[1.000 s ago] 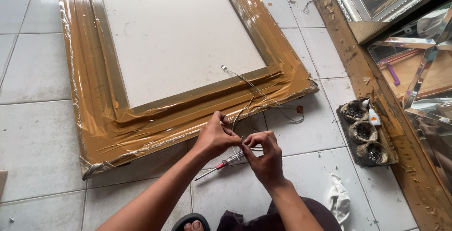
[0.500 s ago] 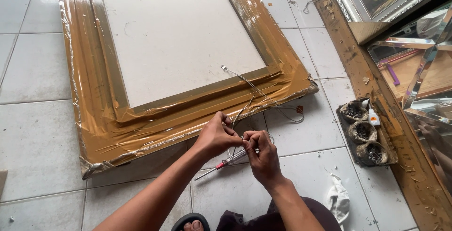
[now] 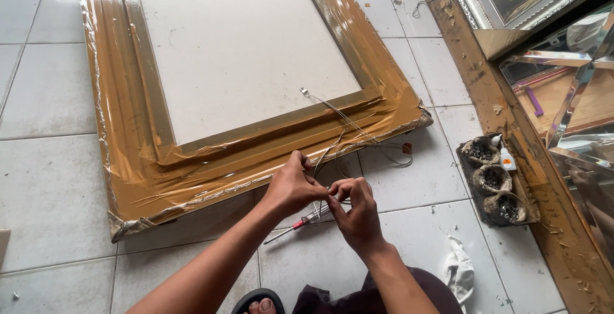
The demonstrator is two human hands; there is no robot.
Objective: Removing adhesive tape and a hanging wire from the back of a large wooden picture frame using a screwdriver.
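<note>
Your hands barely shifted: left hand (image 3: 293,186) and right hand (image 3: 355,210) both pinch the wire (image 3: 358,136) over the screwdriver (image 3: 300,223), beside the frame (image 3: 128,128).

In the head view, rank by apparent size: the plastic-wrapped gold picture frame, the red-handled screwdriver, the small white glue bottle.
1. Plastic-wrapped gold picture frame, largest by far.
2. Red-handled screwdriver, partly hidden by the hands.
3. Small white glue bottle, smallest.

Bare forearms, dark sandal (image 3: 258,302)
</note>
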